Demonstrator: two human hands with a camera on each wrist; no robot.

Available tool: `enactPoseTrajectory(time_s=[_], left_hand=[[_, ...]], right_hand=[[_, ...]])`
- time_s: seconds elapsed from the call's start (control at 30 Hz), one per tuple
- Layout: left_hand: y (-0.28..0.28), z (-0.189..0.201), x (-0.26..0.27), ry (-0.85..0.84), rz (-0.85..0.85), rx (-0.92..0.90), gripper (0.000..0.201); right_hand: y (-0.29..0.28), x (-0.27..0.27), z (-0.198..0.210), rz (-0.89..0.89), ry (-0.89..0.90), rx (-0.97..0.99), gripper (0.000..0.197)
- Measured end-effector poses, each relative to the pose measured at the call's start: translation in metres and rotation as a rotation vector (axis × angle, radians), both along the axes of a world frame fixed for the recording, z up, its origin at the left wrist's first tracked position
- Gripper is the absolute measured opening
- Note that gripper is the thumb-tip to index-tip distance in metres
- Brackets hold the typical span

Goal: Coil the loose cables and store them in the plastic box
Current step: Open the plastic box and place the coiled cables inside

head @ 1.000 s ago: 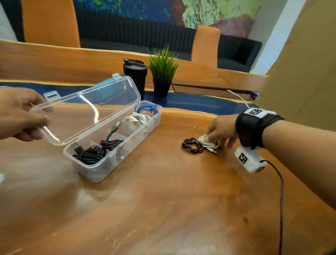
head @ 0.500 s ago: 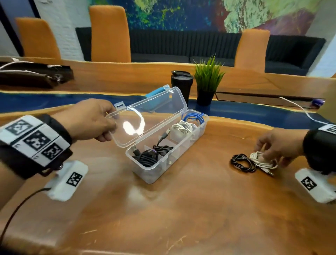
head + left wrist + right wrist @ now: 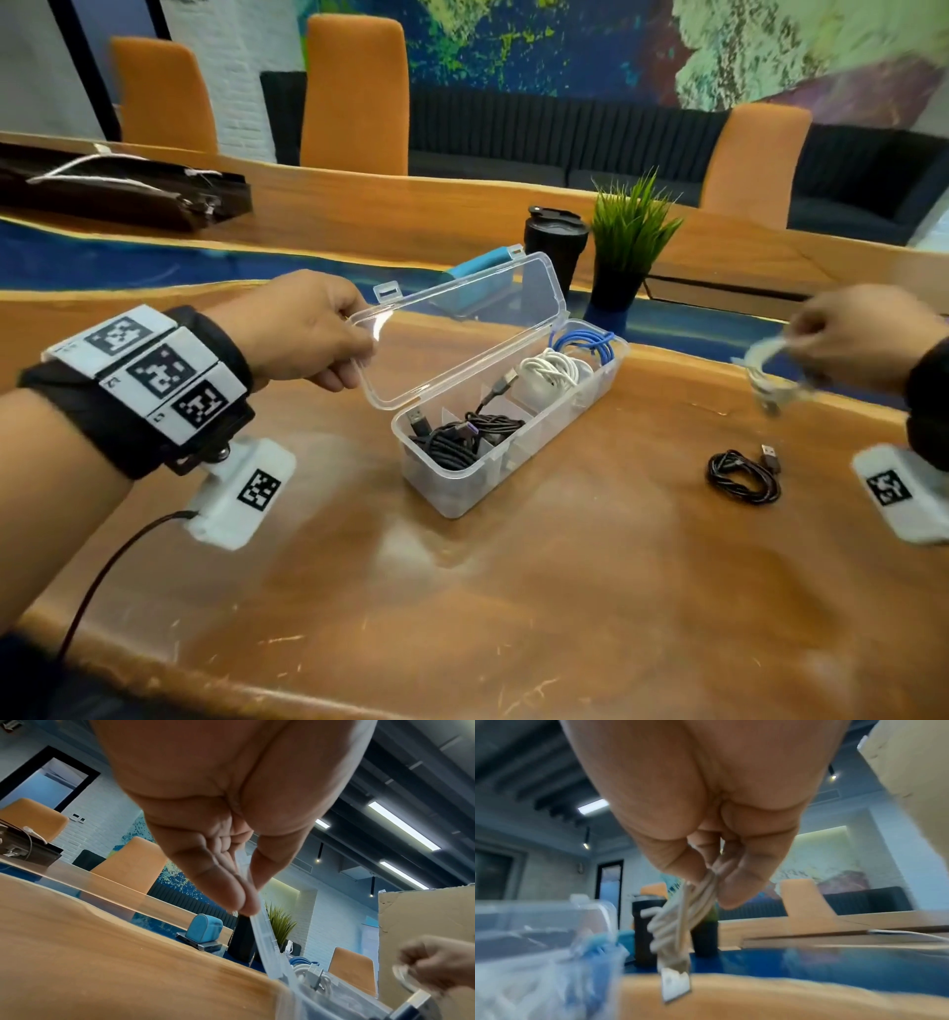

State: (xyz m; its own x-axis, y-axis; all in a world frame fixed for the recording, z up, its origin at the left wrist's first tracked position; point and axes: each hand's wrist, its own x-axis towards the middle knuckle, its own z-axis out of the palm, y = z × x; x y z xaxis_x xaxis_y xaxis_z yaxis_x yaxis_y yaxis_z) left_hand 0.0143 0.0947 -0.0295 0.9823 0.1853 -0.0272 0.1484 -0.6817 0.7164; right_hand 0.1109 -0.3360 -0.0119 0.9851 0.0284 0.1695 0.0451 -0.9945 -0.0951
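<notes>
In the box (image 3: 513, 452) sit three coiled cables. Your left hand (image 3: 303, 329) pinches its lid (image 3: 462, 329) up; your right hand (image 3: 862, 334) grips the white cable (image 3: 765, 375) above the surface (image 3: 565, 591). The black cable (image 3: 742, 478) waits there.

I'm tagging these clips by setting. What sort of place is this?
Probably an office meeting room: a long wooden table lined with orange chairs, a dark sofa under a painted wall mural.

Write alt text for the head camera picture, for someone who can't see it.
A person's left hand holds open the lid of a clear plastic box of coiled cables on a wooden table, while the right hand lifts a coiled white cable. A coiled black cable lies on the table nearby.
</notes>
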Motion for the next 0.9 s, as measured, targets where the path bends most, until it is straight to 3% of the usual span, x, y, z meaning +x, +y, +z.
enactPoseTrajectory(time_s=[0.1,0.17,0.3,0.5,0.7,0.8,0.9], left_hand=[[0.0,0.0,0.0,0.002,0.006,-0.019,0.008],[0.0,-0.001,0.0,-0.003,0.009,-0.03,0.007],[0.001,-0.004,0.0,-0.021,0.018,-0.081,0.004],[0.009,-0.013,0.007,-0.066,0.025,-0.17,0.005],[0.019,-0.022,0.023,-0.101,0.008,-0.344,0.008],[0.023,-0.034,0.034,-0.141,-0.007,-0.419,0.007],[0.032,-0.049,0.046,-0.158,0.013,-0.498,0.01]], right_hand=[[0.046,-0.01,0.028,0.162,-0.03,0.291,0.013],[0.081,-0.014,0.036,0.278,0.016,0.349,0.01],[0.141,-0.008,0.027,0.428,0.11,0.25,0.007],[0.193,0.01,-0.007,0.462,0.239,0.003,0.009],[0.198,0.013,-0.026,0.515,0.235,-0.142,0.016],[0.182,0.014,-0.019,0.521,0.185,0.006,0.012],[0.135,0.017,0.008,0.401,0.153,0.113,0.003]])
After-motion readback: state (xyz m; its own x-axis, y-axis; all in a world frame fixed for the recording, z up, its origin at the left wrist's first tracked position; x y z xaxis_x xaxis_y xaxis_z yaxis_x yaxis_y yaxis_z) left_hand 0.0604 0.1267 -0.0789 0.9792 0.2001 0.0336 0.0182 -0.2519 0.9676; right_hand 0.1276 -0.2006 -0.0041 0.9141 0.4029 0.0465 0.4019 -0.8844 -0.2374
